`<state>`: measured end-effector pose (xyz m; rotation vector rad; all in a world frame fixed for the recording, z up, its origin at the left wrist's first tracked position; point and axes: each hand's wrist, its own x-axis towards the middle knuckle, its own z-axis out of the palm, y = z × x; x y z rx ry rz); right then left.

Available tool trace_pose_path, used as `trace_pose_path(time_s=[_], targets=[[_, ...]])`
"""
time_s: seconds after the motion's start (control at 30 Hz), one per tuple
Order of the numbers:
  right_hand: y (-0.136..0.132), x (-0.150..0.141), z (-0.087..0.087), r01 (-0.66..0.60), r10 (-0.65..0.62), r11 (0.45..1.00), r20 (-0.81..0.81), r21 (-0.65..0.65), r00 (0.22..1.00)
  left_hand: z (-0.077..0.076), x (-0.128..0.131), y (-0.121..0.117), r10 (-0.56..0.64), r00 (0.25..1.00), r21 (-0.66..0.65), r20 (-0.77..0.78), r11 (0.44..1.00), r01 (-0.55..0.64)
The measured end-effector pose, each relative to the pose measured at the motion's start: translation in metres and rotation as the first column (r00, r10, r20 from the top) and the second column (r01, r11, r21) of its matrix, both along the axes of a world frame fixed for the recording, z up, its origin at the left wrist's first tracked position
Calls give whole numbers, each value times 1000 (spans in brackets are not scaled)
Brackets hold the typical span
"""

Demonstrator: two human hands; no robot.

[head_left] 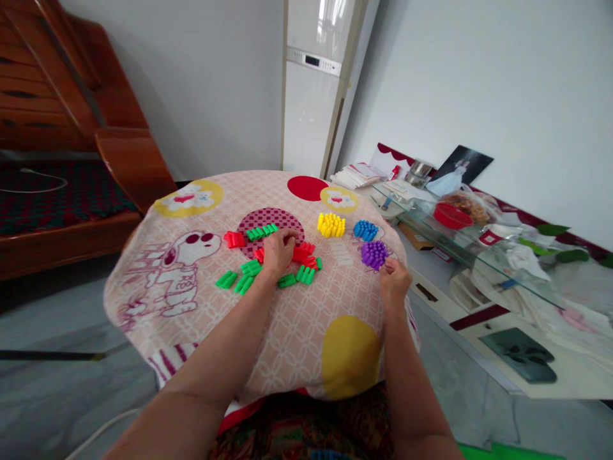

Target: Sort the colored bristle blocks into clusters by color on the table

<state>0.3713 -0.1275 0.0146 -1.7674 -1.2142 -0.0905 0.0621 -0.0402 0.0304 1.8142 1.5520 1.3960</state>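
My left hand (279, 253) reaches over the middle of the cloth-covered table with its fingers bent together, and whatever is between them is hidden. Around it lie red plastic pieces (304, 252), partly covered by the hand, and another red cluster (234, 239). A row of green ribbed plastic pieces (262, 231) lies just beyond it, with more green pieces (227, 279) nearer me. My right hand (395, 279) is closed at the right edge, beside a bunch of purple pieces (374, 255); its contents cannot be made out. Yellow pieces (331, 225) and blue pieces (366, 230) form separate groups behind.
A patterned tablecloth (287, 345) covers the round table. On the right stands a glass-topped cabinet (479, 255) carrying a red bowl (453, 216), papers and bags. A wooden sofa (129, 166) is at left, and a tall white appliance (311, 108) stands behind.
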Motion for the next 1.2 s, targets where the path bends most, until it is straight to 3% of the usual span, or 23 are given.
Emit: trace_pose_path(time_s=[0.1, 0.27, 0.37, 0.6, 0.87, 1.07, 1.2], targets=[[-13, -12, -1, 20, -19, 1000, -45, 2, 999, 2, -10, 4, 33, 999, 20, 36, 999, -33], [-33, -40, -13, -216, 177, 970, -283, -113, 943, 3, -41, 2, 136, 969, 26, 208, 989, -144], [-34, -51, -22, -288, 239, 950, -314, -119, 919, 1, -57, -7, 209, 946, 12, 249, 976, -219], [-27, -51, -35, -257, 234, 964, -231, -72, 944, -2, -73, -34, 342, 914, -22, 217, 938, -346], [-29, -54, -31, -234, 219, 970, -199, -57, 955, -13, -92, -47, 554, 823, -91, 123, 833, -546], [-29, -55, -32, -243, 231, 968, -170, -55, 958, -6, -101, -45, 562, 821, -87, 101, 827, -555], [-30, -55, -32, -250, 239, 967, -178, -46, 955, -10, -102, -41, 566, 813, -152, 134, 823, -548]])
